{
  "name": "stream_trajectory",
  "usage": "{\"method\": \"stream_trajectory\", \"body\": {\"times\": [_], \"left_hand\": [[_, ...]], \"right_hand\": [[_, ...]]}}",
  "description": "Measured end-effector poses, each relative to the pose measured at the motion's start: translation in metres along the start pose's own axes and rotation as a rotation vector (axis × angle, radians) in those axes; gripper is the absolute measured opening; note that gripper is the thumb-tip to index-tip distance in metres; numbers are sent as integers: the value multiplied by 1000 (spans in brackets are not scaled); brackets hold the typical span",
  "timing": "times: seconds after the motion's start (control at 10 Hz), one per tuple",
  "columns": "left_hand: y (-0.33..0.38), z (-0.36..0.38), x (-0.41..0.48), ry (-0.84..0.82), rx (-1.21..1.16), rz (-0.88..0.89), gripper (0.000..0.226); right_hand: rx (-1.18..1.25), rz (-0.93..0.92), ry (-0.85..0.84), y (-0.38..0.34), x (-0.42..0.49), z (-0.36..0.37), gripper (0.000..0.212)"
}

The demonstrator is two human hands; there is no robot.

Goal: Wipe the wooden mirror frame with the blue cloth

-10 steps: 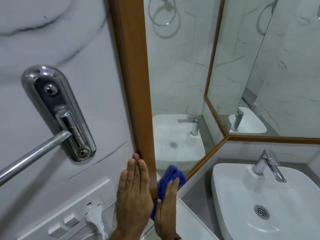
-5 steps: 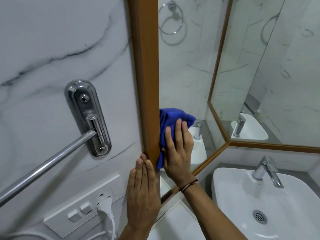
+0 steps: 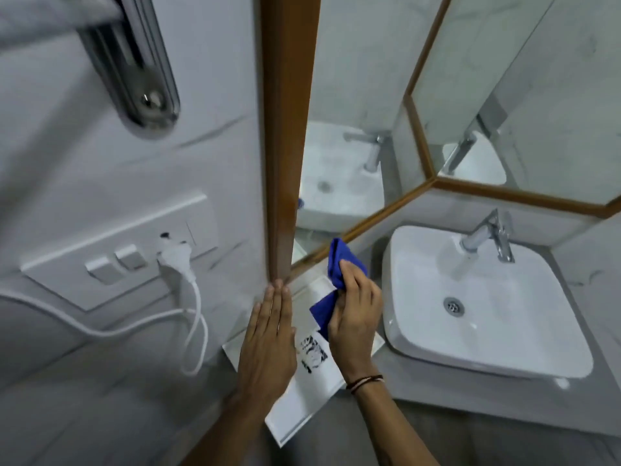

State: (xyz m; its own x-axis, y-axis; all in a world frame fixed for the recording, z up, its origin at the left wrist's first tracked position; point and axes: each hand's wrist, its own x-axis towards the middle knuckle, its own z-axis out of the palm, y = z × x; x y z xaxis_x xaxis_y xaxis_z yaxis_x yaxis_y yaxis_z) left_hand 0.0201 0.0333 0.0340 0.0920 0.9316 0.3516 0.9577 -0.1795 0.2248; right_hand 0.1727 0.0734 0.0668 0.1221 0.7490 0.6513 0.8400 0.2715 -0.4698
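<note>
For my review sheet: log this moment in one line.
step: wiping frame | right hand: holds cloth, off frame | left hand: flat, fingertips at frame's bottom corner

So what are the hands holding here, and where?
Right hand grips the bunched blue cloth around its middle. Left hand holds nothing, flat by the frame.

Single head view: close, looking steeply down along the frame (image 3: 285,136) toward the sink (image 3: 484,317).
</note>
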Motion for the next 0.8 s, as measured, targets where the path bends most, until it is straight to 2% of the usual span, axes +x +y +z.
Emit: {"method": "stream_trajectory", "body": {"times": [0.1, 0.2, 0.4, 0.6, 0.7, 0.8], "left_hand": [[-10, 25, -17, -107, 23, -13, 68], [-22, 66, -39, -276, 12, -87, 80], [-46, 136, -68, -530, 48, -80, 78], [-52, 161, -83, -611, 95, -63, 84], [-47, 145, -71, -594, 100, -63, 83], [-25, 107, -50, -451, 62, -3, 77]], "right_hand": [[-98, 100, -212, 21, -51, 18, 61], [-181, 221, -523, 41, -102, 49, 85], [-223, 221, -704, 75, -157, 101, 77], [-285, 187, -919, 80, -168, 120, 73], [-267, 211, -937, 72, -152, 105, 74], [-175, 248, -797, 54, -121, 72, 72]]}}
